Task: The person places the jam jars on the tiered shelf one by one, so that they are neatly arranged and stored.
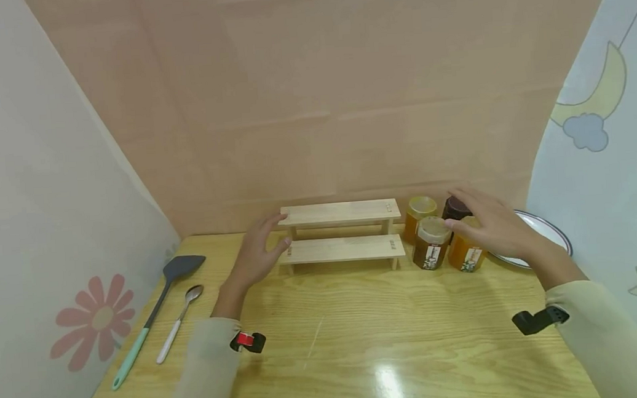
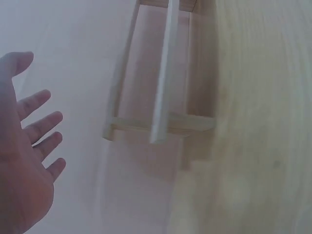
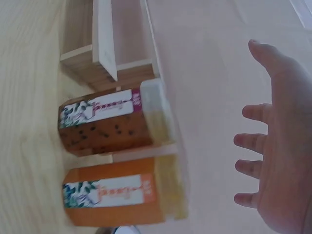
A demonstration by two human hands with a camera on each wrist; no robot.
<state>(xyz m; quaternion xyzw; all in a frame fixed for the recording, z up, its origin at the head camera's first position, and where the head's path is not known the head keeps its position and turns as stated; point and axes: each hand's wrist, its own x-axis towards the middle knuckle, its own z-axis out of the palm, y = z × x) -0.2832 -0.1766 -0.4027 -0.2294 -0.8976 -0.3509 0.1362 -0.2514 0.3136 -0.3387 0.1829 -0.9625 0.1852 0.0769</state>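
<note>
In the head view my left hand [image 1: 258,252] is held beside the left end of a two-tier wooden stand [image 1: 344,249], fingers spread and nothing in them. The left wrist view shows that hand [image 2: 24,146] apart from the stand [image 2: 161,97]. Over the jars at right hovers my right hand [image 1: 489,223], fingers extended and holding nothing. Beneath and beside it stand a brown jar [image 1: 431,240], an orange jar [image 1: 466,251], a yellow-lidded jar [image 1: 420,213] and a dark jar [image 1: 455,209], partly hidden by the hand. In the right wrist view, labels show on the brown jar [image 3: 107,122] and orange jar [image 3: 114,192].
A dark-rimmed white plate [image 1: 545,232] lies behind the right forearm. On the left of the wooden table [image 1: 328,334] lie a spatula [image 1: 159,302] with a mint handle and a spoon [image 1: 180,323] with a white handle. A pinkish-brown backdrop [image 1: 317,100] rises behind the stand.
</note>
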